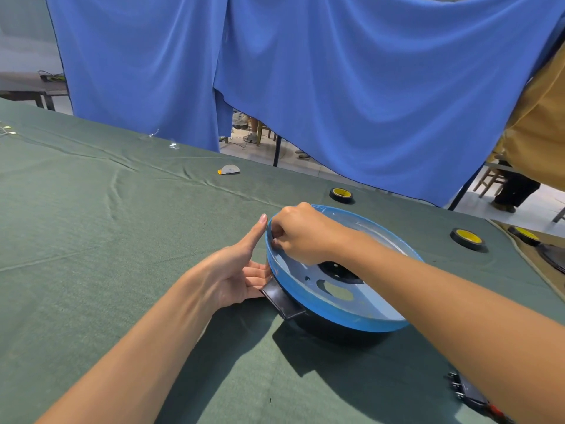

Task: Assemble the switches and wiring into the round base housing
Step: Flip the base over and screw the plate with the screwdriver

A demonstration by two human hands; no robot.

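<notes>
While the housing [336, 313] sits on the bench [91, 240] | left grip [238, 273] open-fingered, touching its left wall | right grip [302, 234] curled, pinching its left rim | tape rolls [341, 193] beyond it, labels unreadable

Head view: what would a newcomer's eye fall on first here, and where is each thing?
The bright blue round base housing stands out first, right of centre on the green tablecloth, with the right hand pinching its far-left rim and the left hand laid open against its side by the black handle. Behind them hangs a large blue curtain, and black-and-yellow tape rolls lie beyond the housing.
</notes>
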